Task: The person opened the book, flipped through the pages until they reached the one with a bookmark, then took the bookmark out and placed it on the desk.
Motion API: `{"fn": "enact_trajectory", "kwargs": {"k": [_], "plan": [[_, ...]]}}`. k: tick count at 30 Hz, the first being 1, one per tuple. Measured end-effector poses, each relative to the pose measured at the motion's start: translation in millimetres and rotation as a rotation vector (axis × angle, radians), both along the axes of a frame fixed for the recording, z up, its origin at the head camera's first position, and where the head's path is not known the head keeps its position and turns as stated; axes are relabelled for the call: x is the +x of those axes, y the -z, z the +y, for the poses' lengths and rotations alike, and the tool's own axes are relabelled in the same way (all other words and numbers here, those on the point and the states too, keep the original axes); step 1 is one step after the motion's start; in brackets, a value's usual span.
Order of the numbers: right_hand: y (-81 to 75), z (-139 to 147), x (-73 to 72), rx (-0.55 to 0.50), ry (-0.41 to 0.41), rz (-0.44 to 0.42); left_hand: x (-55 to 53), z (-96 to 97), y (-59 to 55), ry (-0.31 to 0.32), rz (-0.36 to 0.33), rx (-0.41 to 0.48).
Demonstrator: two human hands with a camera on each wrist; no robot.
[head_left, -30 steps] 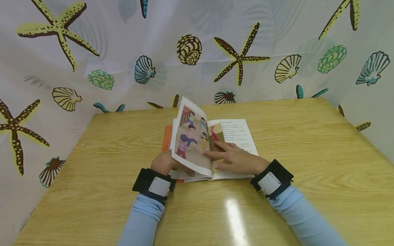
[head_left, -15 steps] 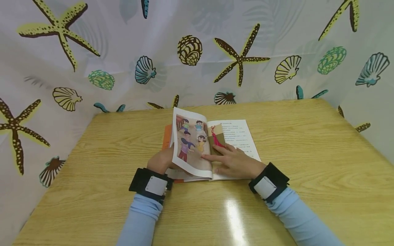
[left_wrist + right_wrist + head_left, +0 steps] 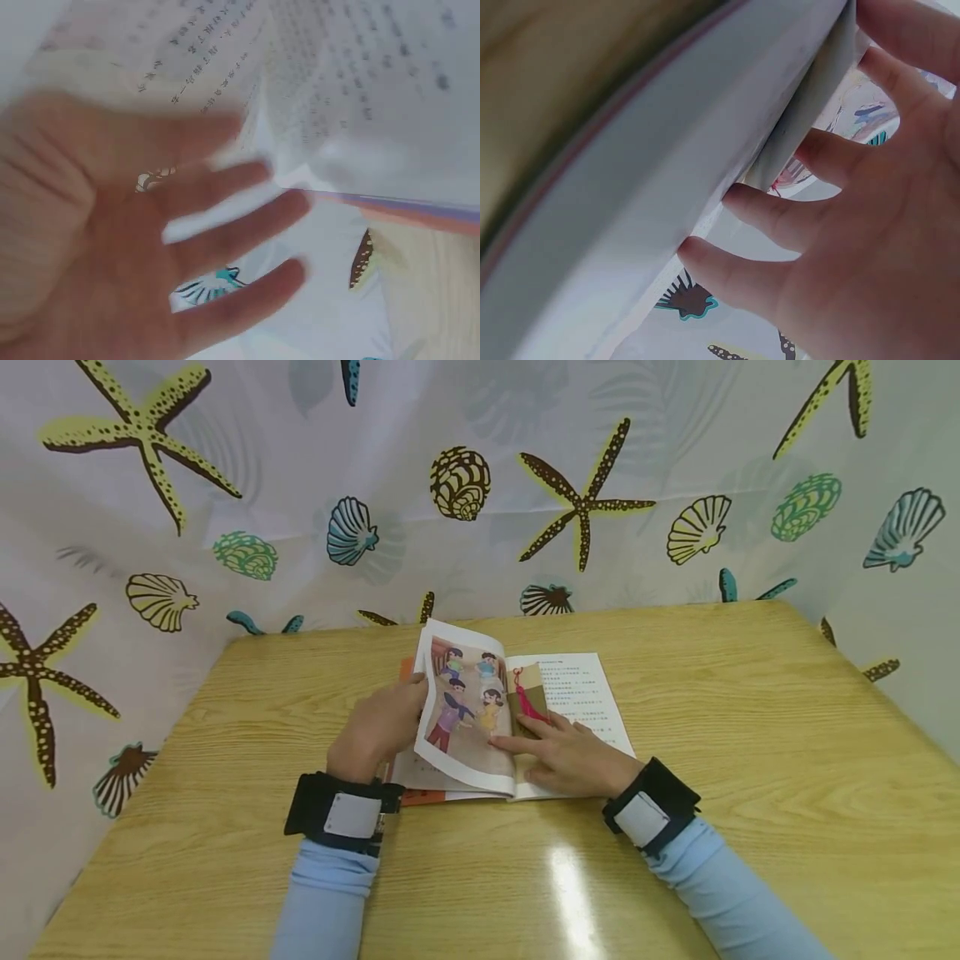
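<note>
An open book (image 3: 581, 681) lies on the table, its left illustrated page (image 3: 468, 718) lifted and curved. My left hand (image 3: 375, 727) is at that page's outer edge, fingertips partly hidden behind it. In the left wrist view the fingers (image 3: 240, 229) are spread and fairly straight beside the printed pages. My right hand (image 3: 577, 756) rests across the book near the spine, index finger extended onto the illustrated page. The right wrist view shows its fingertips (image 3: 694, 247) touching the paper. A tan and olive bookmark (image 3: 532, 678) with a red tassel (image 3: 529, 700) lies by the spine, partly under the right hand.
The wooden table (image 3: 750, 718) extends around the book on all sides. Behind it hangs a white cloth (image 3: 480, 560) printed with starfish and shells. The orange cover (image 3: 423, 797) shows along the book's left and lower edges.
The illustrated page leans further left and lies lower than a second ago. My left hand has moved left and up along its outer edge. The right hand has barely moved.
</note>
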State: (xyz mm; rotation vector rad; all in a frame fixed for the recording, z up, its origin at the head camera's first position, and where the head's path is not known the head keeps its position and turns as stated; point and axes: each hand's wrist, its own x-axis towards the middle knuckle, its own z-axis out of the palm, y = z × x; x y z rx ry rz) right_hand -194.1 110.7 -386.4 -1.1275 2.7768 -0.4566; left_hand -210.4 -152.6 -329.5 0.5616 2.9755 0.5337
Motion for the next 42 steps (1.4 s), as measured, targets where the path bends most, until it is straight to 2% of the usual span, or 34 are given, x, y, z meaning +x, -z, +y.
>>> {"fn": "enact_trajectory", "kwargs": {"k": [3,5,8,13,16,19,21,23,26,28,34,42], "plan": [[0.8,0,-0.2,-0.002,-0.001,-0.008,0.9,4.2,-4.3,-0.124,0.178,-0.071],[1.2,0,-0.5,-0.006,-0.003,-0.011,2.6,7.2,-7.4,-0.164,0.252,-0.053],[1.5,0,-1.1,-0.015,-0.015,0.009,4.9,11.7,-9.3,-0.145,0.31,-0.017],[1.1,0,-1.5,-0.022,-0.024,0.017,5.3,17.9,-7.0,-0.093,0.304,-0.034],[-0.2,0,-0.7,-0.021,-0.024,0.012,2.5,20.4,-2.7,-0.036,0.269,-0.07],[-0.4,0,-0.4,-0.016,-0.024,0.015,-2.5,23.1,4.6,0.077,0.2,-0.086],[-0.5,0,0.0,-0.008,-0.019,0.01,-5.6,25.6,10.8,0.139,0.093,-0.076],[0.1,0,0.0,0.002,-0.012,0.002,-8.1,28.1,17.1,0.17,-0.034,-0.07],[-0.4,-1,0.4,0.017,0.0,-0.019,-10.4,29.5,25.6,0.161,-0.205,-0.058],[-1.4,-1,0.7,0.024,-0.001,-0.02,-11.6,29.2,29.8,0.16,-0.264,-0.063],[-2.1,-1,1.4,0.034,0.0,-0.014,-13.1,31.6,35.1,0.141,-0.333,-0.064],[-0.3,0,0.4,0.013,-0.005,-0.023,-11.1,35.1,34.8,0.107,-0.351,-0.089]]}}
